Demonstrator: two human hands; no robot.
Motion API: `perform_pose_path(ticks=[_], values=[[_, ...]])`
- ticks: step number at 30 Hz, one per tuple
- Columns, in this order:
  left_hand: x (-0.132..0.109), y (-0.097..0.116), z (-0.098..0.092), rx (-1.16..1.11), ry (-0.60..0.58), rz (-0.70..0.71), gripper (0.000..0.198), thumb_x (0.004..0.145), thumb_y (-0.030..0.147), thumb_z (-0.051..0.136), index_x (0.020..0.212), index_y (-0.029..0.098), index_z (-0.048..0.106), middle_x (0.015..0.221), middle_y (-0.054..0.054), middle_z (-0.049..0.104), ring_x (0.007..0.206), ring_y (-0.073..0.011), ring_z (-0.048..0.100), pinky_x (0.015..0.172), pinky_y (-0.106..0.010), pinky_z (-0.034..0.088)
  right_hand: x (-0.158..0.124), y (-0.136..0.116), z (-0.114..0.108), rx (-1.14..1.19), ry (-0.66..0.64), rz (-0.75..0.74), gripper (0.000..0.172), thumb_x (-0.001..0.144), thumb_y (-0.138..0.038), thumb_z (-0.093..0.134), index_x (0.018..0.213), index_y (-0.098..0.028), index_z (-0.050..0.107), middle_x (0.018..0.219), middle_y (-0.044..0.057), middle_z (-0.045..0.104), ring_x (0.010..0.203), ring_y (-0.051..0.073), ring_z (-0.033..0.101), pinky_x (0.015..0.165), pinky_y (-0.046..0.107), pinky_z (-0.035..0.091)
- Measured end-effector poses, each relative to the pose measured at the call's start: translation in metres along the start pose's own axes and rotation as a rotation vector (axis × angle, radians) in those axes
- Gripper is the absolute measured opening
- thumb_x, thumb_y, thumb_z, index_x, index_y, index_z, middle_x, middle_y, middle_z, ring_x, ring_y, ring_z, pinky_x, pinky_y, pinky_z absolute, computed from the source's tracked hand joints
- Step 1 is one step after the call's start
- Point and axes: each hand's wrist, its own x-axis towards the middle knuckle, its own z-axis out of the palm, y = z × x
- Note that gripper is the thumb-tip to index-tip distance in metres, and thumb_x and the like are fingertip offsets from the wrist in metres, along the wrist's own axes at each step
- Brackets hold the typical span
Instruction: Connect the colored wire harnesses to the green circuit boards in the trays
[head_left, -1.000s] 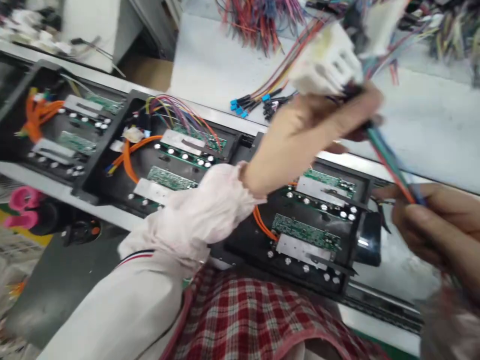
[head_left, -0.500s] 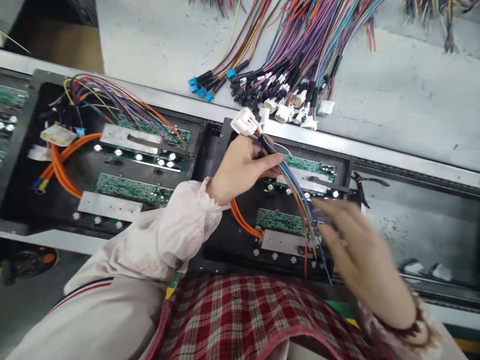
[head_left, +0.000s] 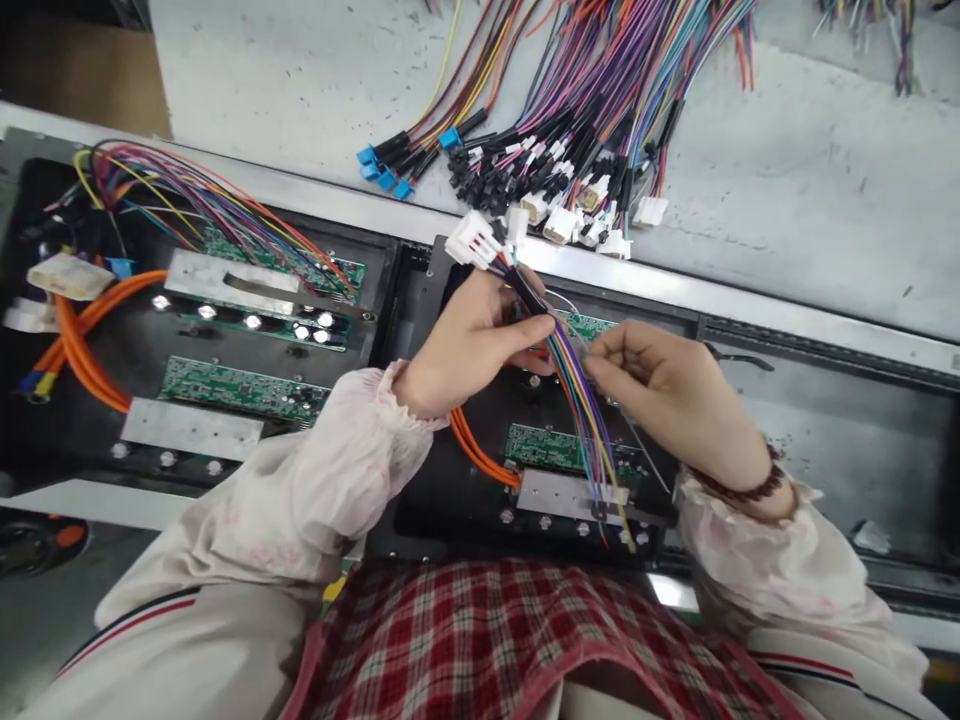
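Note:
My left hand (head_left: 472, 345) is shut around the black-sleeved neck of a wire harness (head_left: 540, 330), and the harness's white multi-pin connector (head_left: 472, 240) sticks out above my fingers. My right hand (head_left: 645, 380) pinches the multicoloured wires (head_left: 581, 400) between thumb and fingertips, close to my left hand. The loose wire ends hang down over a green circuit board (head_left: 544, 447) in a black tray (head_left: 465, 525). An aluminium plate (head_left: 570, 497) lies on that tray, under the wire ends. Part of the board is hidden by my hands.
A second black tray (head_left: 45, 210) holds a green board (head_left: 244, 388), orange cables (head_left: 79, 350) and a coloured wire bundle (head_left: 202, 205). Beyond the metal rail (head_left: 600, 270), several harnesses (head_left: 592, 120) with white and blue connectors lie on a grey bench. Pliers (head_left: 739, 358) lie at the right.
My right hand has come up from the lower right and now pinches the wires. The view has shifted slightly, and the harness stays in my left hand.

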Motion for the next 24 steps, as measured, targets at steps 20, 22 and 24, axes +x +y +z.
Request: perform_pose_path(ticks=[20,22,24], values=[[0.003,-0.001,-0.008,0.312,0.370,0.185,0.026,0.077,0.027,0.079,0.088,0.022,0.056,0.081,0.001,0.063,0.058,-0.0125,0.062,0.044,-0.022,0.053,0.002,0.018,0.003,-0.188,0.440,-0.171,0.008,0.091,-0.027,0.062,0.096,-0.023,0.065,0.088,0.001,0.072,0.078,0.015,0.069,0.074,0.030,0.056],[0.004,0.002,-0.006,0.255,0.380,0.166,0.029,0.074,0.027,0.081,0.086,0.024,0.054,0.082,0.000,0.062,0.069,-0.0165,0.065,0.049,-0.025,0.059,0.018,0.024,0.007,-0.226,0.395,-0.194,0.005,0.090,-0.024,0.062,0.091,-0.021,0.065,0.083,0.001,0.072,0.076,0.016,0.069,0.073,0.031,0.055],[0.004,0.004,-0.006,0.241,0.375,0.139,0.030,0.072,0.026,0.082,0.085,0.025,0.055,0.086,-0.001,0.061,0.072,-0.0177,0.065,0.050,-0.028,0.062,0.029,0.032,0.012,-0.250,0.370,-0.187,0.005,0.089,-0.023,0.061,0.089,-0.020,0.066,0.081,0.001,0.072,0.073,0.015,0.068,0.071,0.030,0.054]])
